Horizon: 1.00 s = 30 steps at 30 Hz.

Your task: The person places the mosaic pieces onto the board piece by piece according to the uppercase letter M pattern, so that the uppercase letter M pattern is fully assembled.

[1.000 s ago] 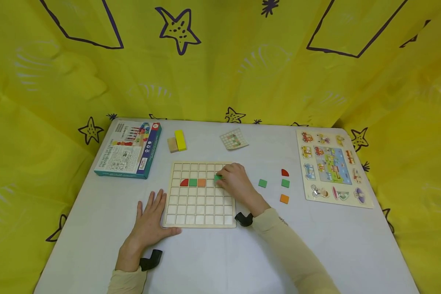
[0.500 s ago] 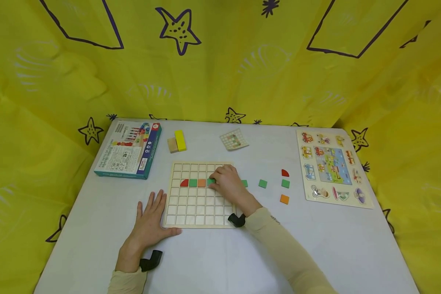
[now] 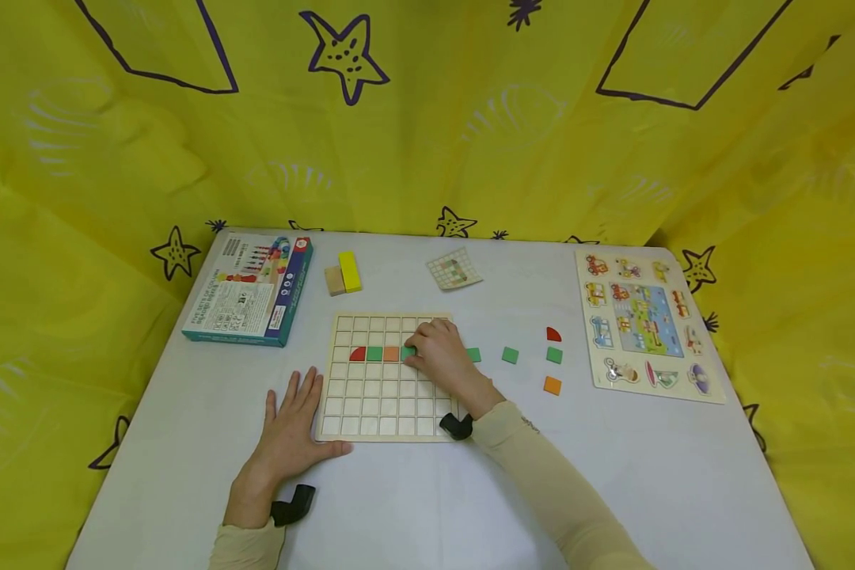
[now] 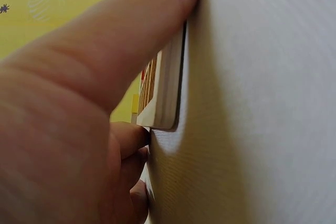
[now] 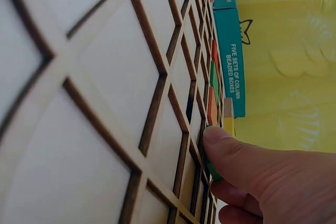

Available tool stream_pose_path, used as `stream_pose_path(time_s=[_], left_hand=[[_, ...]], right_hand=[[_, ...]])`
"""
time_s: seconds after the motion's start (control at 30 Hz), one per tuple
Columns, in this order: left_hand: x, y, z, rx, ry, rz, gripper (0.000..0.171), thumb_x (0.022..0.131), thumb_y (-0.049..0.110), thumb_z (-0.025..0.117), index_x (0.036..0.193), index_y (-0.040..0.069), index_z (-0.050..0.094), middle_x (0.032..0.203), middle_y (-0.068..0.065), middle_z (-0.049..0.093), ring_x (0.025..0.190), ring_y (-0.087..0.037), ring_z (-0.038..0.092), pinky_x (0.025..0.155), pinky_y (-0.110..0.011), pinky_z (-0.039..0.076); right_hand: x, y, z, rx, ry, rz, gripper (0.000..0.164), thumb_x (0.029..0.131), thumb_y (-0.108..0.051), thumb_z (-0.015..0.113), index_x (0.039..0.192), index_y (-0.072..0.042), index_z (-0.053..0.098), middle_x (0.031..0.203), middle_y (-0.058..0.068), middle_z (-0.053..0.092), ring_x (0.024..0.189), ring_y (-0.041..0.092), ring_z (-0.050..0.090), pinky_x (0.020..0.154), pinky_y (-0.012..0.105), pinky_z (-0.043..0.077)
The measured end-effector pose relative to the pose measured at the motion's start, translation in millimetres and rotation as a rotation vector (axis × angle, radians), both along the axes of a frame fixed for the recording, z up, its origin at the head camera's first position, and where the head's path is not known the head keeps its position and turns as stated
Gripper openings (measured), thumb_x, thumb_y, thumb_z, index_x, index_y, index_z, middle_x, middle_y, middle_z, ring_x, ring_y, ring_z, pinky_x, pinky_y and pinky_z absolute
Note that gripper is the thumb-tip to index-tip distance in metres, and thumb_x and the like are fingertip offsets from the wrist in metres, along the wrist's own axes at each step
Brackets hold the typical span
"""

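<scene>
A wooden grid board (image 3: pixel 388 437) lies in front of the person. In one of its rows sit a red quarter-circle tile (image 3: pixel 358 354), a green tile (image 3: pixel 374 354) and an orange tile (image 3: pixel 391 354). Directly right of the orange one, the right hand (image 3: pixel 442 356) pinches another green square tile (image 5: pixel 212 170) at a cell; the fingers partly cover it. In the right wrist view the thumb presses on this tile's edge. Fingers spread, the left hand (image 3: pixel 290 431) rests on the table against the board's left edge and lower corner, its thumb (image 4: pixel 142 19) along the front side.
Right of the board lie green tiles (image 3: pixel 511 355), an orange tile (image 3: pixel 552 385) and a red quarter-circle (image 3: pixel 553 334). Behind it are a pattern card (image 3: pixel 454 269) and yellow and plain wooden blocks (image 3: pixel 350 272). A box (image 3: pixel 249 289) stands left, a picture puzzle (image 3: pixel 644 324) right.
The right hand has moved left over the board with the green tile, to beside the orange tile. A green tile at the board's right edge has come into view. The left hand stays put.
</scene>
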<state>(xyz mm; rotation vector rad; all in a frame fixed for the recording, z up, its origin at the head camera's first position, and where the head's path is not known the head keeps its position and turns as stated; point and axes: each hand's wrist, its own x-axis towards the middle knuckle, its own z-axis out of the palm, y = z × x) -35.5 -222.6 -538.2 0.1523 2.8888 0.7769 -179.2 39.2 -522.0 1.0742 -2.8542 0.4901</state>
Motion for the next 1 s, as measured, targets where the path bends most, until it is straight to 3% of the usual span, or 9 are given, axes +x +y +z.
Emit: stream_pose_path(time_s=[0.5,1.0], left_hand=[[-0.1,0.6,-0.9,-0.001,0.003,-0.002,0.127,0.064,0.065,0.079,0.153,-0.004,0.02,0.16,-0.018,0.013,0.146,-0.036,-0.003,0.108,-0.061,-0.012],[0.7,1.0,0.0,0.003,0.024,-0.001,0.127,0.064,0.063,0.081,0.152,-0.005,0.021,0.16,-0.019,0.014,0.146,-0.038,-0.002,0.108,-0.063,-0.01]], right_hand=[[-0.2,9.7,0.8,-0.045,-0.039,-0.026,0.032,0.086,-0.033,0.076,0.109,-0.012,0.074,0.104,0.002,0.065,0.107,0.024,0.053,0.104,0.048,0.032],[-19.3,81.7,11.7,-0.074,0.008,-0.176,0.033,0.087,-0.026,0.076,0.112,-0.004,0.073,0.104,0.01,0.067,0.098,0.029,0.055,0.093,0.047,0.04]])
